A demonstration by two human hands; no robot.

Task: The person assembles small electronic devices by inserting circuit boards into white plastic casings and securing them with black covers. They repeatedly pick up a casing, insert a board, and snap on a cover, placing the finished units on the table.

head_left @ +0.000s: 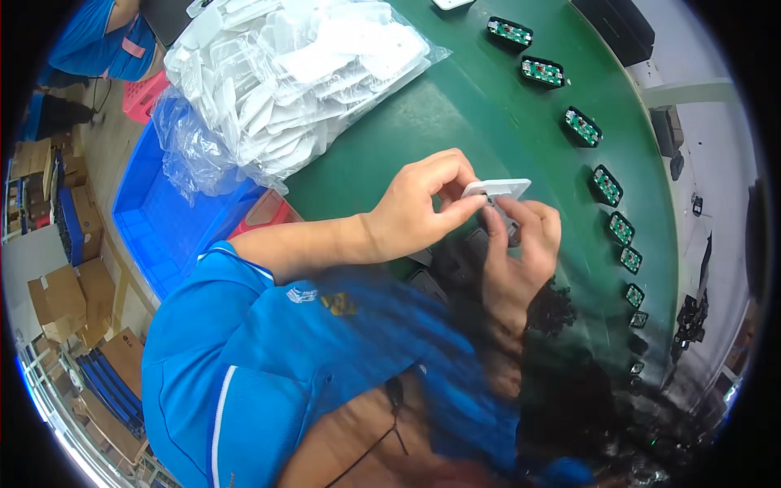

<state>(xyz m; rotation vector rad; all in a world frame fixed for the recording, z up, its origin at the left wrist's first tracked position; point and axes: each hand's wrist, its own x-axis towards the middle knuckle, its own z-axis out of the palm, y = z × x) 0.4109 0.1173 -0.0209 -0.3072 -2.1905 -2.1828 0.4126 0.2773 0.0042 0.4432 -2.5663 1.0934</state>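
Observation:
Over the green table (382,122), both my hands hold one white plastic cover (508,187) that is tilted on edge. My left hand (427,199) pinches its left end between thumb and fingers. From the right, my right hand (525,244) grips the near side with its fingers bent and thumb raised. A small dark bit shows between the thumbs, too small to name. Below the hands, some pale flat pieces (425,285) are partly hidden by my arms and shirt.
A clear bag (325,73) heaped with white plastic parts lies at the upper left. Beside it stand a blue bin (134,203) and a red basket (272,211). Several black housings with green circuit boards (583,128) line the right side. Another person's blue sleeve (81,45) shows upper left.

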